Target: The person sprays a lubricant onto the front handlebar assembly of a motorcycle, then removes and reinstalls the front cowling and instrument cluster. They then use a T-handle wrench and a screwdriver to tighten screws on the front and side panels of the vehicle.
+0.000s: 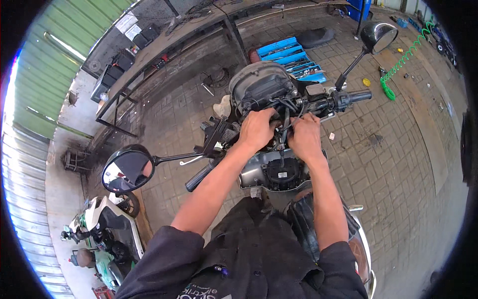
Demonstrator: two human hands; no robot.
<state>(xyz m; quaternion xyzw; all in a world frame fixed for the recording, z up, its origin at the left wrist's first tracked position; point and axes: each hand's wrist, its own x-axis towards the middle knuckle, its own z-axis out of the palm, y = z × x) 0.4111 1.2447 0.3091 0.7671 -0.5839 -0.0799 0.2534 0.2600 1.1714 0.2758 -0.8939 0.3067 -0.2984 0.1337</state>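
I lean over a motor scooter whose handlebar (348, 97) has its covers off. My left hand (256, 130) and my right hand (304, 137) meet at the middle of the bar, fingers curled into a bundle of black cables (288, 110) behind the headlamp housing (259, 84). What each hand grips is hidden by the fingers. Below the hands sits the grey inner panel (256, 172) with a round black part. Two mirrors stick out: one at the left (127, 168), one at the upper right (378, 36).
A blue tool tray (291, 57) lies on the brick floor beyond the scooter, with a coiled green air hose (398, 67) to its right. A long metal workbench (164, 55) runs along the back. Another parked scooter (104, 234) stands at the lower left.
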